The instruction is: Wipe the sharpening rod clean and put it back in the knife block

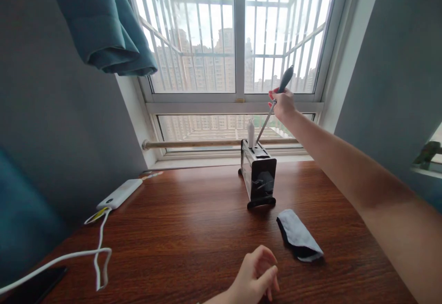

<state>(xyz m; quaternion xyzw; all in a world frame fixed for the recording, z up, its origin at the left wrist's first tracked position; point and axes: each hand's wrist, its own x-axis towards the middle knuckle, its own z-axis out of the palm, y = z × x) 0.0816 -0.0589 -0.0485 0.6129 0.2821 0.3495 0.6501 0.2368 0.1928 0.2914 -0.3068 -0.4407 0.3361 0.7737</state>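
Note:
My right hand (283,104) is raised near the window and closed round the black handle of a long thin tool, a sharpening rod or knife (272,108). Its metal shaft slants down into a slot at the top of a dark knife block (259,175) that stands upright on the wooden table (193,230). A white handle (251,134) sticks up from the block beside it. My left hand (257,274) rests low near the table's front, fingers loosely curled, holding nothing. A folded grey cloth (299,236) lies just right of it.
A white power bank (120,194) with a white cable (98,253) lies at the table's left. A dark phone (32,288) sits at the front left corner. A barred window (238,42) and a wooden rod (193,144) run behind. A teal curtain (103,23) hangs upper left.

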